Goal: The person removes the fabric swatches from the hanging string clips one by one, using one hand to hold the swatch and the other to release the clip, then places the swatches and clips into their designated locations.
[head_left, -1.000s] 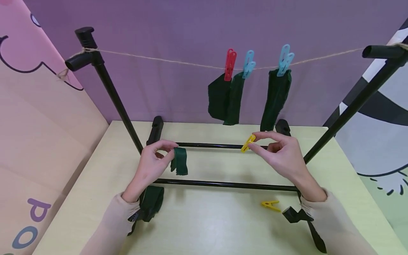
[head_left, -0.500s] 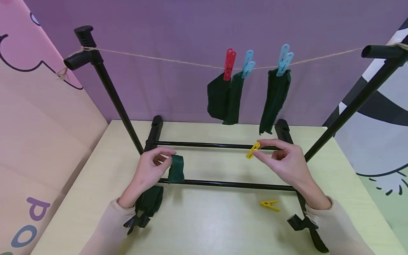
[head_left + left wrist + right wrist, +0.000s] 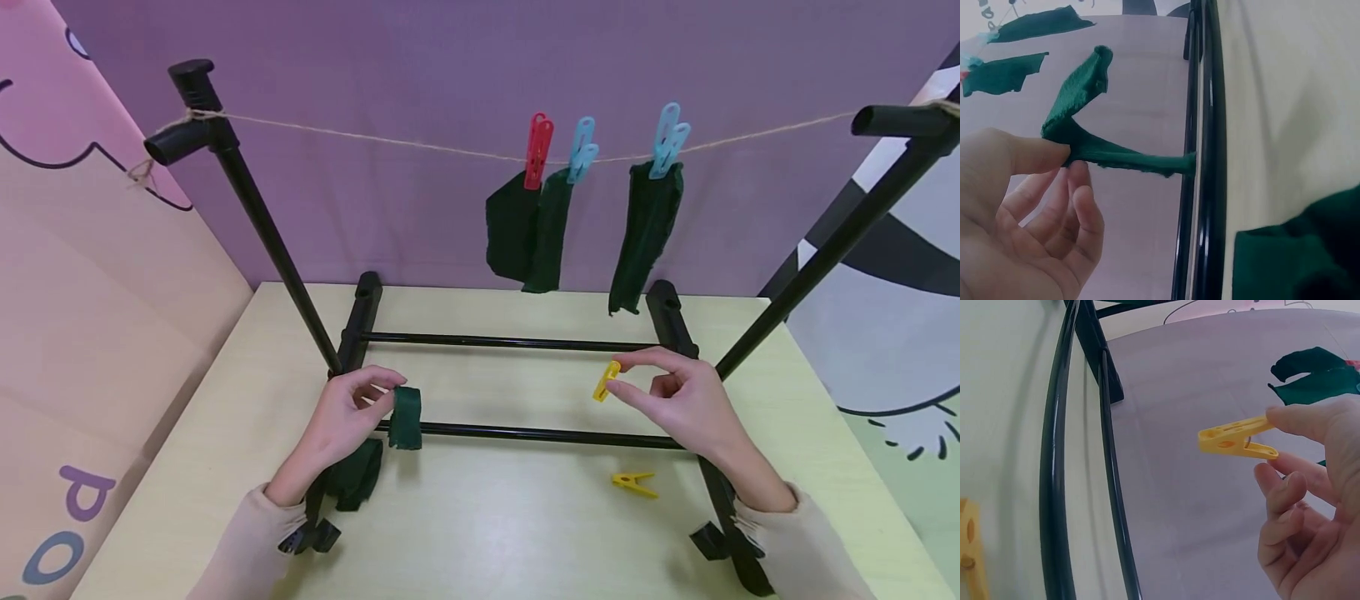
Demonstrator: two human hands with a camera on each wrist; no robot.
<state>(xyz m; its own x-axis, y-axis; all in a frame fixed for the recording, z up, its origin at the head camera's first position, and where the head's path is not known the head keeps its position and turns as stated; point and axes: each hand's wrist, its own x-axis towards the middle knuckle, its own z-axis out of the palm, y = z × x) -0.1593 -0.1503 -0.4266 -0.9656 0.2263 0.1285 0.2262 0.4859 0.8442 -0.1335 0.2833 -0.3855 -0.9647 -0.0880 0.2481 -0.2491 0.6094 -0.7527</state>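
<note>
My left hand [image 3: 341,421] pinches a strip of dark green cloth [image 3: 406,418] between thumb and fingers; in the left wrist view the cloth [image 3: 1082,94] is folded, with two ends sticking out. On the right, my right hand [image 3: 686,400] holds a yellow clothespin [image 3: 606,382] by its handle ends, and the right wrist view shows its jaws together with nothing in them. Beyond both hands a twine line [image 3: 360,136] carries green cloth pieces [image 3: 513,229] clipped by a red clothespin [image 3: 537,150] and two blue clothespins [image 3: 667,140].
The twine is tied between black posts of a rack [image 3: 273,242]. Low black bars [image 3: 525,432] cross the table [image 3: 487,525]. A second yellow clothespin [image 3: 634,483] lies on the tabletop. More green cloth [image 3: 356,479] is at the rack's left foot. A purple wall [image 3: 360,58] stands behind.
Both hands have come down and nearer, the left drifting slightly left with its cloth, the right slightly right with the clothespin. The clothes on the line hang as before.
</note>
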